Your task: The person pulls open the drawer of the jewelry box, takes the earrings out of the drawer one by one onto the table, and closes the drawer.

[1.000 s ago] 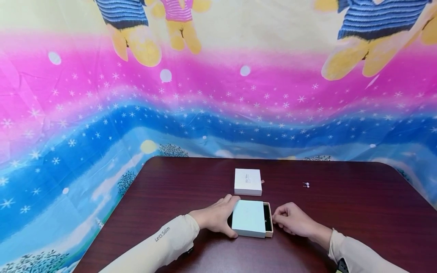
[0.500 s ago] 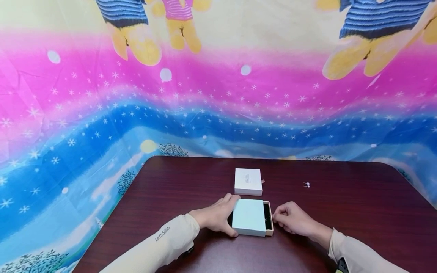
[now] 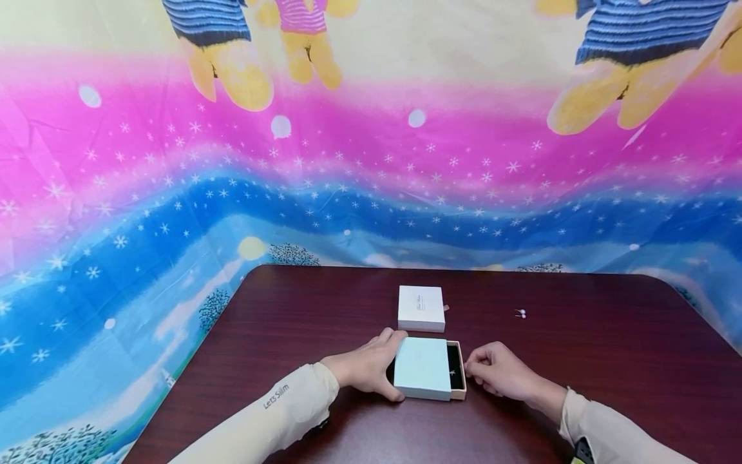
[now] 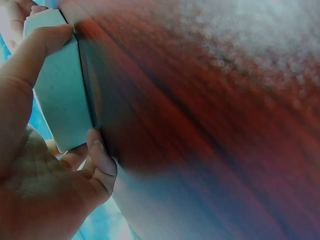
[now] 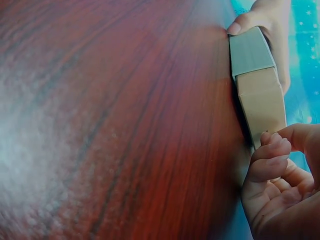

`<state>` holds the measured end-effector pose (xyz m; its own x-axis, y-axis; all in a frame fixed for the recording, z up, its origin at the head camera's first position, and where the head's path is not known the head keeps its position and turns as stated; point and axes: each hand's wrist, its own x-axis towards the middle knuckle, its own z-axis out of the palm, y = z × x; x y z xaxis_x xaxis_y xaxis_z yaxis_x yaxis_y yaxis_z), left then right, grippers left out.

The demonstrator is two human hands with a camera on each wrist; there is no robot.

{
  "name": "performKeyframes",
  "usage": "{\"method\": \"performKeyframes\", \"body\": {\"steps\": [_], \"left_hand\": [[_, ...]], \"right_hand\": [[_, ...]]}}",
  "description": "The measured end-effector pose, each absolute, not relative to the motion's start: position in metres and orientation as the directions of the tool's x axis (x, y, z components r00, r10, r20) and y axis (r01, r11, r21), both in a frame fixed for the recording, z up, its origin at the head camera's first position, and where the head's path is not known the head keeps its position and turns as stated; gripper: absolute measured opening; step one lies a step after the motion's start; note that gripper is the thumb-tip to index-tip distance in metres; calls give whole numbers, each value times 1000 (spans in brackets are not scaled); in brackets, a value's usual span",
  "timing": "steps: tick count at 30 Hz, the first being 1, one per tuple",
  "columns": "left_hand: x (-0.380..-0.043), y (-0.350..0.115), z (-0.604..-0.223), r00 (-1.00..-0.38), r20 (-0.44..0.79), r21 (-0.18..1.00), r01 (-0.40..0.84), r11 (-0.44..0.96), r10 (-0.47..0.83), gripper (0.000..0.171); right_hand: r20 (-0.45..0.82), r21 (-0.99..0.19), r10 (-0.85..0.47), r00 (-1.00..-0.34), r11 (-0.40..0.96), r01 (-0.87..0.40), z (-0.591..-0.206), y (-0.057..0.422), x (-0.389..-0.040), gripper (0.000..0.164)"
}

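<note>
In the head view a pale mint slide-out jewelry box (image 3: pixel 422 367) lies on the table. Its tan-edged drawer (image 3: pixel 463 377) sticks out partway on the right, showing a black lining with a tiny shiny piece (image 3: pixel 453 372) on it. My left hand (image 3: pixel 368 368) grips the box's sleeve from the left, thumb at the near edge and fingers at the far one. At the drawer's outer end my right hand (image 3: pixel 500 372) pinches with thumb and curled fingers; what lies between the fingertips is hidden. The right wrist view shows the drawer's tan side (image 5: pixel 261 102) running up to those fingers.
Behind the mint box stands a white box (image 3: pixel 420 308) with dark lettering and a small pinkish tab (image 3: pixel 446 309). A pair of pearl-like earrings (image 3: pixel 522 314) lies farther right on the dark wood table (image 3: pixel 324 296). A printed cloth (image 3: pixel 371 161) hangs along the table's back.
The drawer has slid out slightly to the right, and my right hand has shifted right with it. My left hand stays in place on the sleeve.
</note>
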<state>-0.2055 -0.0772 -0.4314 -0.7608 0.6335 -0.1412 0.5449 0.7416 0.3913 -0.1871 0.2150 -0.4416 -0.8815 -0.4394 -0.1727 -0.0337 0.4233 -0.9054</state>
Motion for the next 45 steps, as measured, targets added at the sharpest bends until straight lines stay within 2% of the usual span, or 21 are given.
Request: {"method": "performKeyframes", "body": {"steps": [45], "left_hand": [[-205, -76, -431, -763, -145, 392, 540, 745, 630, 105]], "right_hand": [[-170, -901, -427, -888, 432, -35, -442, 227, -184, 20]]}}
